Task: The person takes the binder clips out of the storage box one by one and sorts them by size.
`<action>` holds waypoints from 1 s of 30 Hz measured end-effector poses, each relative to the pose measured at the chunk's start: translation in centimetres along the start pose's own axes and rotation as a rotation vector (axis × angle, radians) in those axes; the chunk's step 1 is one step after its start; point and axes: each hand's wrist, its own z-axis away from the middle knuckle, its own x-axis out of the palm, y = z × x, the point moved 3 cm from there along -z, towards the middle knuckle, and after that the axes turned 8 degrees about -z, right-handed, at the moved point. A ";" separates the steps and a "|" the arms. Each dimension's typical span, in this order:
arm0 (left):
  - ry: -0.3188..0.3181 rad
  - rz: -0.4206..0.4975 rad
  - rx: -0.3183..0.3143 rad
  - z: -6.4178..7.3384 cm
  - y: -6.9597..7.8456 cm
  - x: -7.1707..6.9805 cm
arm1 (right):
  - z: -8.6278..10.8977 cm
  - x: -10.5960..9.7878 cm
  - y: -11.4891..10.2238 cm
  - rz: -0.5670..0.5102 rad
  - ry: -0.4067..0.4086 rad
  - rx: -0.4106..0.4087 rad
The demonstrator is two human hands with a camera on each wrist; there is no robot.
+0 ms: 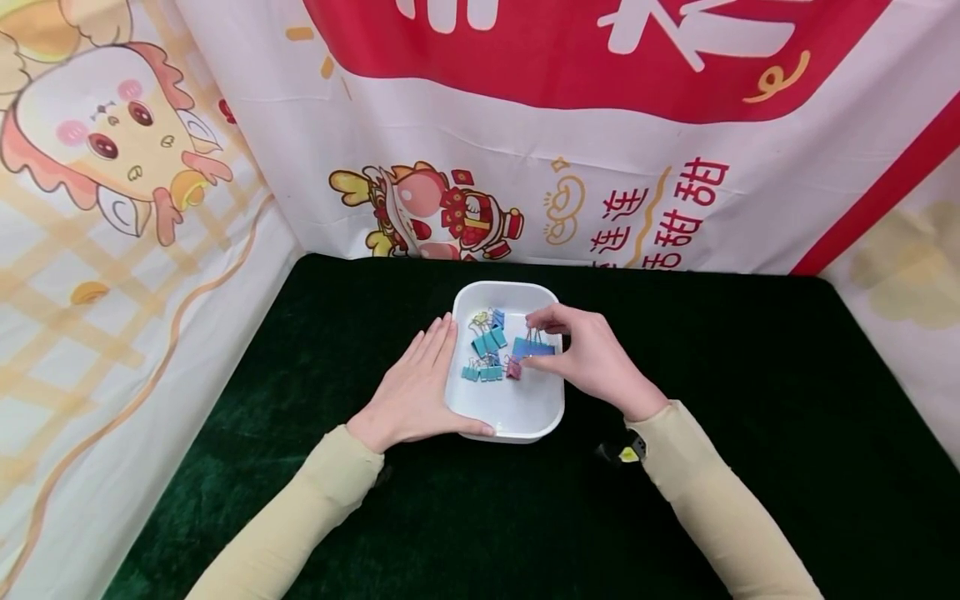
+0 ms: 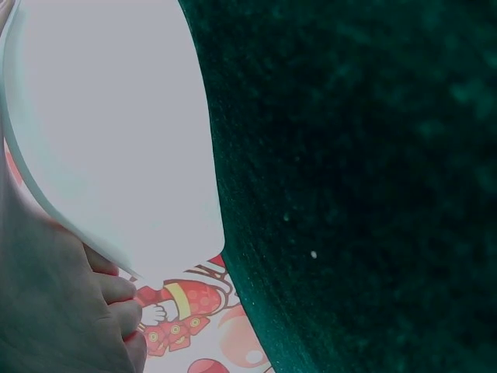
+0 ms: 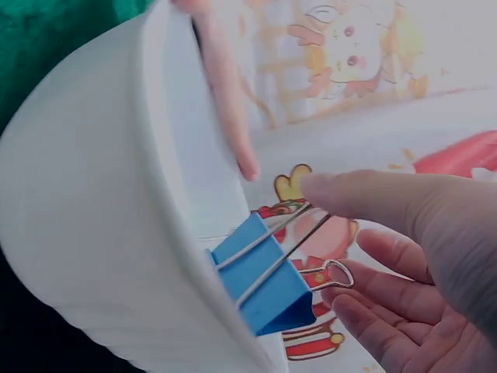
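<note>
A white tray (image 1: 504,415) with rounded corners holds several binder clips. My left hand (image 1: 412,390) rests against its left side, fingers straight along the outside and thumb over the front rim. At the tray's right side, my right hand (image 1: 600,354) pinches a large blue binder clip (image 1: 534,348) by its wire handles. In the right wrist view the thumb meets one handle of this clip (image 3: 264,272), and the fingers lie at the other. To its left are a teal clip (image 1: 490,339), small teal clips (image 1: 491,373), a pink clip (image 1: 513,367) and a yellow clip (image 1: 478,319).
Dark green cloth (image 1: 337,325) covers the table around the tray. A printed white-and-red curtain (image 1: 450,117) hangs behind the far edge, with another printed sheet (image 1: 150,275) along the left. A dark strap with a yellow mark (image 1: 628,453) shows at the right wrist.
</note>
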 end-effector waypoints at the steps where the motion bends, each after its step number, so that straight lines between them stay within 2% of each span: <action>1: -0.002 0.005 -0.003 0.0 0.0 0.0 | 0.0 -0.3 -0.1 -0.009 0.011 0.015; 10: -0.006 0.008 -0.009 -0.1 -0.1 0.0 | 0.3 -3.8 -1.1 -0.056 0.195 0.045; 17: -0.005 0.012 -0.001 -0.1 -0.2 0.1 | 0.7 -7.1 -0.8 -0.077 0.315 0.087; 25: 0.011 0.008 0.002 -0.1 -0.2 0.1 | 0.9 -10.6 0.0 -0.063 0.388 0.192; 30: 0.007 0.004 0.005 -0.2 -0.2 0.2 | 0.7 -12.1 1.2 -0.078 0.396 0.260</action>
